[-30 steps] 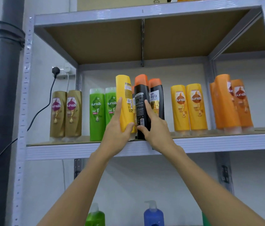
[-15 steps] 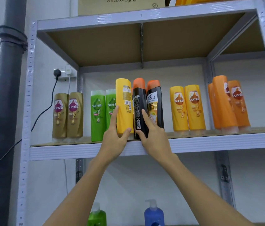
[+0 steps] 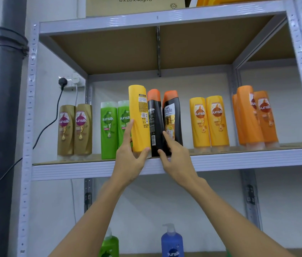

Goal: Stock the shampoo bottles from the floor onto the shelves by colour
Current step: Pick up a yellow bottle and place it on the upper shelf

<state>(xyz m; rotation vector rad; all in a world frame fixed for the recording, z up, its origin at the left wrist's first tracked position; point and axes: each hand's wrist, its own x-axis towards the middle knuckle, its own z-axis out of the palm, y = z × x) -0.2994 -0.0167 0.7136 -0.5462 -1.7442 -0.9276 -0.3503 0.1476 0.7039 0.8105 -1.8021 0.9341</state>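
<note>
My left hand [image 3: 130,160] grips a yellow bottle [image 3: 139,117] near its base, back label toward me, at the front of the grey shelf [image 3: 239,160]. My right hand [image 3: 174,156] holds a black bottle with an orange cap [image 3: 154,125] at its foot, fingers around the lower part. Right beside it stands a second black bottle [image 3: 173,117] with a visible label. Along the shelf stand two gold bottles [image 3: 75,128], two green bottles [image 3: 113,127], two yellow bottles [image 3: 209,121] and several orange bottles [image 3: 254,117].
A dark drainpipe [image 3: 3,127] runs down the left, with a wall socket and black cable [image 3: 63,84] beside the rack. Below, a green pump bottle [image 3: 109,245] and a blue pump bottle [image 3: 172,243] stand on a lower level. A cardboard box [image 3: 135,4] sits on top.
Both hands have slid lower on their bottles, and the yellow and black bottles stand a little more upright at the shelf's front. The view has tilted slightly upward.
</note>
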